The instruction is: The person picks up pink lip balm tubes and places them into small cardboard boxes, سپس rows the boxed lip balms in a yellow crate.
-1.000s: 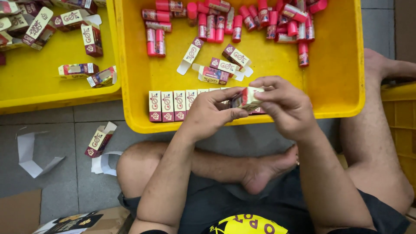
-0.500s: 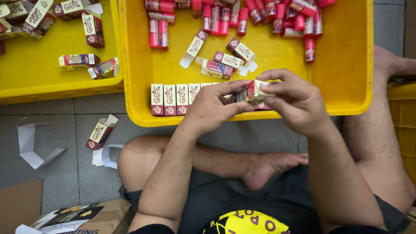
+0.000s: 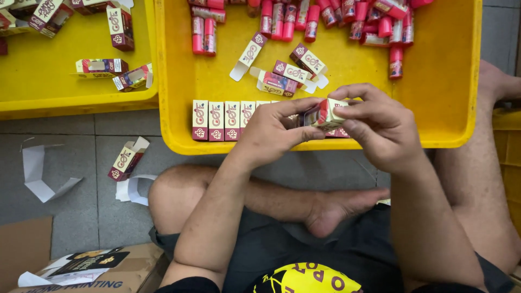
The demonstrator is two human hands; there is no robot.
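Both hands hold one small cream and maroon carton (image 3: 324, 113) over the near edge of a yellow tray (image 3: 434, 103). My left hand (image 3: 269, 132) pinches its left end, my right hand (image 3: 378, 126) wraps its right end with fingers on its top flap. Behind my hands a row of closed cartons (image 3: 222, 120) lies flat along the tray's near wall. Several red and pink tubes (image 3: 325, 16) lie at the tray's far side, and a few open cartons (image 3: 287, 76) lie in the middle.
A second yellow tray (image 3: 81, 100) at the left holds more cartons. One carton (image 3: 126, 158) and paper scraps (image 3: 43, 173) lie on the grey floor. A cardboard box (image 3: 81, 271) sits at bottom left. My crossed bare legs fill the foreground; another yellow crate (image 3: 507, 157) stands at right.
The carton stays in both hands while my fingers shift on its end flap. The view has drifted slightly, nothing else has moved.
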